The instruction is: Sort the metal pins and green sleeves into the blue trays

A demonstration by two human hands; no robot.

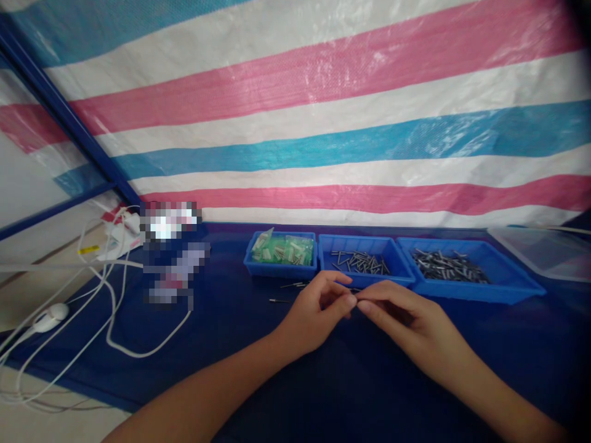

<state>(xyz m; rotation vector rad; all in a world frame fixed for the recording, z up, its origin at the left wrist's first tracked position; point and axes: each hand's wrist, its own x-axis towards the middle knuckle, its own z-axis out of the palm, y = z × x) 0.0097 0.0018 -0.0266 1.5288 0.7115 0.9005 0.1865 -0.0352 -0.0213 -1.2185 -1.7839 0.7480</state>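
Observation:
My left hand (318,311) and my right hand (406,314) meet fingertip to fingertip over the blue table, just in front of the middle bin. Both are pinched closed; whatever small piece sits between the fingertips is too hidden to name. Behind them, the middle blue bin (401,261) holds thin dark metal pins (364,263). A right-hand blue bin (512,289) contains a heap of short dark metal pieces (447,266). In the left blue bin (268,269) lie green-tinted plastic bags (295,251) with small pale parts. A few loose pins (279,301) rest beside my left hand.
White cables (138,355) loop across the table's left side, with a white plug-like piece (53,317) among them. A blurred-out patch (178,274) covers items there. A clear plastic lid (540,252) lies at the back right. Striped sheeting (323,141) hangs behind the table.

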